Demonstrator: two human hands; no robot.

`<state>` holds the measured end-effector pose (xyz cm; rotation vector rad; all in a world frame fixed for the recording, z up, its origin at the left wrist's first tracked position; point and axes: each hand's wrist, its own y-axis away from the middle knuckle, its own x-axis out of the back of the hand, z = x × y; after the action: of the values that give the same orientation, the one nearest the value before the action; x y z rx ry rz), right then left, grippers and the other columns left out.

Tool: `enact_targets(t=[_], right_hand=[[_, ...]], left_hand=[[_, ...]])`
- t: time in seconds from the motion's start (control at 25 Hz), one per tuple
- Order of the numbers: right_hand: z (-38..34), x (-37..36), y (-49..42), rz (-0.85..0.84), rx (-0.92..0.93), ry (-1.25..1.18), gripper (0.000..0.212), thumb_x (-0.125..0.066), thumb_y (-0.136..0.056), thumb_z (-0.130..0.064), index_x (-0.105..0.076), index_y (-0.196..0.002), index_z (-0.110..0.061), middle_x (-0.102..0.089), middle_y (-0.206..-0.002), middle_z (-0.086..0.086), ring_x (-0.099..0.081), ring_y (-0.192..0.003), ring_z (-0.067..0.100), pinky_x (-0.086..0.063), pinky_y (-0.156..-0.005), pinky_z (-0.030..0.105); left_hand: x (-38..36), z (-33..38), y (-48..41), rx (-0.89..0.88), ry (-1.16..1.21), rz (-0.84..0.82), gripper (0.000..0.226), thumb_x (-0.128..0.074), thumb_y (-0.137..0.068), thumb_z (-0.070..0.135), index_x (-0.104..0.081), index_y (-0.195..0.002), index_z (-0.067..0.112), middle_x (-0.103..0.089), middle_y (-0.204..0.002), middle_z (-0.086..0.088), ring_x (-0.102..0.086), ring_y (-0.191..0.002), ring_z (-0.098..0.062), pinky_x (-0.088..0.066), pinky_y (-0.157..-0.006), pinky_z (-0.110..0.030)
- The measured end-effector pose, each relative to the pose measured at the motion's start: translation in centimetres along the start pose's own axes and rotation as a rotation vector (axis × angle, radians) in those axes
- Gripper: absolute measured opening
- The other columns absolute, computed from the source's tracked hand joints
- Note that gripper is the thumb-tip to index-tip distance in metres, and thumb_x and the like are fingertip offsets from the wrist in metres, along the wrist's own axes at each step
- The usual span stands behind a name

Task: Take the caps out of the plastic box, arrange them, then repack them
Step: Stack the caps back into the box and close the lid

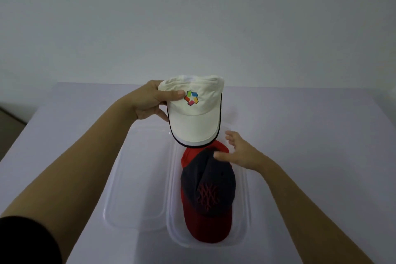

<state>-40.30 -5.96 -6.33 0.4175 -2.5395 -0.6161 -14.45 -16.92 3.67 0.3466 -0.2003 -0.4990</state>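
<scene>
Head view: left hand (150, 100) fingers pinch the soft, light white fabric cap (194, 111) by its crown; right hand (237, 152), fingers released, touches the navy-and-red cap (207, 191) in the clear plastic box (244, 199).

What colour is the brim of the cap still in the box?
Red, on the dark navy cap with red stitching; seen in the head view.
</scene>
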Motion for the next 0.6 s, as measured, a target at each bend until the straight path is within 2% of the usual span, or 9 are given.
enact_targets(t=[0.12,0.24,0.32,0.4,0.48,0.6], right_hand=[[-0.1,-0.2,-1.0,-0.189,-0.053,0.178,0.129,-0.085,-0.056,-0.048,0.000,-0.149,-0.023,-0.012,-0.157,0.004,-0.022,-0.142,0.024,-0.029,-0.112,0.040],[0.2,-0.6,-2.1,-0.212,-0.099,0.180,0.133,-0.088,-0.055,-0.041,0.004,-0.148,-0.021,-0.015,-0.156,0.006,-0.025,-0.141,0.026,-0.031,-0.112,0.041],[0.4,-0.7,-2.3,-0.194,-0.050,0.176,0.122,-0.090,-0.053,-0.040,-0.013,-0.145,-0.021,-0.029,-0.149,0.005,-0.035,-0.135,0.025,-0.037,-0.108,0.040],[0.5,-0.8,-2.2,-0.176,0.002,0.179,0.102,-0.091,-0.051,-0.038,-0.031,-0.133,-0.021,-0.046,-0.132,0.000,-0.049,-0.121,0.019,-0.045,-0.100,0.036],[0.8,-0.9,-2.0,-0.167,0.002,0.213,0.096,-0.091,-0.047,-0.043,-0.038,-0.124,-0.022,-0.053,-0.120,-0.004,-0.055,-0.109,0.016,-0.050,-0.093,0.036],[1.1,-1.2,-1.6,-0.114,0.038,0.247,0.092,-0.090,-0.041,-0.050,-0.040,-0.113,-0.021,-0.053,-0.110,-0.004,-0.056,-0.100,0.014,-0.053,-0.087,0.036]], left_hand=[[0.1,0.0,-0.5,-0.038,0.056,0.018,0.049,-0.075,-0.066,0.035,-0.067,-0.111,0.017,-0.072,-0.108,-0.004,-0.068,-0.097,-0.022,-0.058,-0.069,-0.047],[0.0,-0.3,-1.1,-0.042,0.091,0.024,0.052,-0.074,-0.067,0.034,-0.065,-0.114,0.015,-0.071,-0.109,-0.004,-0.068,-0.098,-0.022,-0.058,-0.069,-0.046],[0.0,-0.6,-1.3,-0.039,0.094,0.029,0.051,-0.074,-0.067,0.034,-0.066,-0.113,0.016,-0.072,-0.109,-0.003,-0.068,-0.097,-0.021,-0.058,-0.069,-0.046],[-0.1,-1.1,-1.6,-0.038,0.096,0.045,0.049,-0.073,-0.068,0.034,-0.066,-0.113,0.017,-0.072,-0.109,-0.003,-0.068,-0.099,-0.022,-0.058,-0.071,-0.048],[-0.4,-1.5,-1.9,-0.050,0.118,0.063,0.045,-0.072,-0.072,0.033,-0.066,-0.114,0.017,-0.071,-0.111,-0.004,-0.066,-0.101,-0.023,-0.058,-0.074,-0.052],[-1.1,-1.9,-2.3,-0.070,0.181,0.098,0.041,-0.070,-0.077,0.029,-0.065,-0.115,0.017,-0.069,-0.115,-0.006,-0.063,-0.106,-0.027,-0.056,-0.077,-0.055]])
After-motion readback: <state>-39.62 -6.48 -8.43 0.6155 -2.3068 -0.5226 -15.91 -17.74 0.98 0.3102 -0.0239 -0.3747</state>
